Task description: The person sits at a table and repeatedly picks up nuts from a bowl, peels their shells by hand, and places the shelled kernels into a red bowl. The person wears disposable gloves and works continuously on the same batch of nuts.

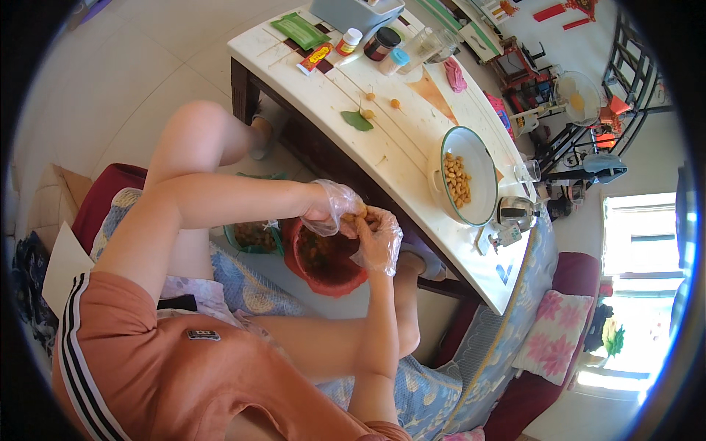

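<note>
My left hand (335,210) and my right hand (380,238), both in clear plastic gloves, meet above a red plastic bucket (330,286). Their fingers pinch a small yellow-orange fruit (361,210), seemingly a ginkgo fruit; the fingers partly hide it. Dark, wet-looking pulp and orange fruits lie in the bucket. Beside it, a green bag (252,236) holds more fruits. On the table, a white enamel basin (485,182) with a green rim contains pale nuts (456,179). A green ginkgo leaf (357,120) and a few orange fruits (395,103) lie on the tabletop.
The white table (408,149) edge runs just beyond my hands. Bottles, a glass jar (441,47), a green packet (299,31) and a grey container (356,14) stand or lie at its far left. A metal kettle (517,213) is beside the basin. My bare knees flank the bucket.
</note>
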Demonstrator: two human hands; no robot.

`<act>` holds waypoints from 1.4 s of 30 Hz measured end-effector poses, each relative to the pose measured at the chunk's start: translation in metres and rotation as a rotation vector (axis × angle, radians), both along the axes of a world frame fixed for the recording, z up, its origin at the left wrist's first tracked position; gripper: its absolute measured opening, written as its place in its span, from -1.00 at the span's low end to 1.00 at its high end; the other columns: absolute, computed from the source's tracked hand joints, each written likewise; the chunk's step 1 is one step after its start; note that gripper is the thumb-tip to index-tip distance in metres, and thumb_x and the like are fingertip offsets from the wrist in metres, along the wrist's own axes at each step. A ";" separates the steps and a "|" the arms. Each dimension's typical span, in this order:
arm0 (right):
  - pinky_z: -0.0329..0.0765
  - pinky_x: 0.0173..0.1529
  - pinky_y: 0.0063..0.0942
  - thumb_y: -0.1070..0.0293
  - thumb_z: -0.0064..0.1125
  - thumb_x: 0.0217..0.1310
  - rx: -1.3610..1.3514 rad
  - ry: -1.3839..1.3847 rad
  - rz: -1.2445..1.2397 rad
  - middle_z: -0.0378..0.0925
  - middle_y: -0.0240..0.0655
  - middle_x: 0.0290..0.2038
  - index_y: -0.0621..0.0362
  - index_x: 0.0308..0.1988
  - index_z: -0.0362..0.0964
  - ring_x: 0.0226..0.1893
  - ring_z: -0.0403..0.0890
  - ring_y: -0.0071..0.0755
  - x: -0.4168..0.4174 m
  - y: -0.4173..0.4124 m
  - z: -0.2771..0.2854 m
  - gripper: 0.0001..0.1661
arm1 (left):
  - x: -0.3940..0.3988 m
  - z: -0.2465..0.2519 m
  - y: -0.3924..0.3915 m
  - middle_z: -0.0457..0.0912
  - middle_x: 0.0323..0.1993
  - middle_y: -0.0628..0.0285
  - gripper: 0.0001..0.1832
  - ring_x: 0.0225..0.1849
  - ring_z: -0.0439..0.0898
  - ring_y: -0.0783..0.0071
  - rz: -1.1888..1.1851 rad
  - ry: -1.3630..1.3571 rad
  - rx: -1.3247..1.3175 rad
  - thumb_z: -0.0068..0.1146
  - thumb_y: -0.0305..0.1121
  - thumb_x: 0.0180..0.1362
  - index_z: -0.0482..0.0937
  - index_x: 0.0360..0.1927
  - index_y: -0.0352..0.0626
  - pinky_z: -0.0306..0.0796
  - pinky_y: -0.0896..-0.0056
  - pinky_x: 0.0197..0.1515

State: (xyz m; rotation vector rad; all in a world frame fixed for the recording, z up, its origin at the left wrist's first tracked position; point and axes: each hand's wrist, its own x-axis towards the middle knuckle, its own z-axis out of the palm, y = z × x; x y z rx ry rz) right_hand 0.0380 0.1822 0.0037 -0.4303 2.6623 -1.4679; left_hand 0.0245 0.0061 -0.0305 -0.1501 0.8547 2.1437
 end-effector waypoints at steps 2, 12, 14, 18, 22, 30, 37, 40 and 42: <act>0.54 -0.27 -0.44 0.51 0.30 0.07 -0.026 0.010 -0.006 0.56 -0.21 -0.37 0.30 -0.21 0.54 -0.42 0.57 -0.40 0.004 0.002 -0.005 -0.77 | 0.000 0.001 0.003 0.62 -0.13 0.00 -0.72 -0.19 0.67 0.24 -0.073 0.050 -0.158 -0.03 -0.37 0.37 0.49 0.02 -0.35 0.65 0.31 -0.17; 0.53 -0.29 -0.45 0.52 0.24 0.06 -0.015 0.030 -0.079 0.56 -0.26 -0.43 0.30 -0.23 0.47 -0.46 0.54 -0.44 0.015 0.007 -0.009 -0.78 | 0.012 0.025 0.012 0.55 -0.47 0.22 -0.79 -0.58 0.55 0.52 -0.072 0.262 -0.558 0.04 -0.42 0.33 0.50 -0.02 -0.28 0.44 0.50 -0.57; 0.54 -0.27 -0.41 0.52 0.23 0.05 -0.037 -0.010 -0.084 0.56 -0.23 -0.43 0.29 -0.24 0.45 -0.45 0.56 -0.38 0.017 0.007 -0.011 -0.79 | 0.015 0.026 0.014 0.54 -0.49 0.23 -0.81 -0.59 0.54 0.52 -0.058 0.207 -0.521 0.03 -0.43 0.33 0.50 -0.04 -0.27 0.42 0.50 -0.58; 0.54 -0.24 -0.36 0.53 0.19 0.03 -0.049 -0.025 -0.072 0.58 -0.14 -0.42 0.28 -0.26 0.44 -0.42 0.60 -0.25 0.016 0.003 -0.017 -0.80 | 0.020 0.028 0.012 0.51 -0.52 0.26 -0.85 -0.61 0.51 0.53 -0.059 0.147 -0.499 0.01 -0.45 0.33 0.50 -0.08 -0.23 0.38 0.50 -0.60; 0.52 -0.20 -0.31 0.53 0.18 0.00 0.038 -0.008 -0.075 0.58 -0.07 -0.40 0.27 -0.28 0.43 -0.38 0.61 -0.13 0.017 -0.002 -0.018 -0.81 | 0.020 0.030 0.012 0.48 -0.58 0.27 -0.86 -0.62 0.48 0.52 -0.072 0.185 -0.605 -0.04 -0.43 0.34 0.51 -0.11 -0.20 0.36 0.43 -0.61; 0.51 -0.26 -0.43 0.44 0.28 0.10 -0.027 -0.049 -0.101 0.56 -0.22 -0.46 0.23 -0.34 0.35 -0.44 0.52 -0.43 0.030 -0.005 -0.032 -0.78 | 0.018 0.022 0.007 0.55 -0.57 0.19 -0.75 -0.57 0.55 0.42 -0.356 0.643 -0.947 -0.12 -0.45 0.29 0.52 -0.03 -0.20 0.46 0.37 -0.50; 0.50 -0.26 -0.38 0.56 0.20 0.05 0.001 -0.123 -0.108 0.51 -0.22 -0.45 0.22 -0.31 0.34 -0.44 0.50 -0.37 0.030 0.006 -0.035 -0.81 | 0.017 0.024 0.007 0.60 -0.52 0.14 -0.73 -0.53 0.60 0.37 -0.376 0.727 -0.918 -0.08 -0.45 0.26 0.52 0.00 -0.21 0.49 0.34 -0.46; 0.50 -0.36 -0.43 0.57 0.15 0.10 -0.028 -0.189 -0.134 0.52 -0.25 -0.48 0.23 -0.31 0.33 -0.51 0.51 -0.42 0.024 0.006 -0.032 -0.86 | 0.013 0.027 0.005 0.60 -0.51 0.13 -0.74 -0.51 0.60 0.37 -0.391 0.761 -0.903 -0.04 -0.43 0.27 0.52 0.00 -0.23 0.50 0.35 -0.44; 0.50 -0.42 -0.47 0.58 0.11 0.14 -0.151 -0.276 -0.132 0.53 -0.26 -0.49 0.23 -0.30 0.33 -0.54 0.52 -0.47 0.022 0.009 -0.028 -0.89 | 0.009 0.029 0.005 0.61 -0.50 0.13 -0.75 -0.50 0.61 0.37 -0.387 0.843 -0.897 -0.02 -0.42 0.27 0.52 -0.02 -0.23 0.49 0.35 -0.43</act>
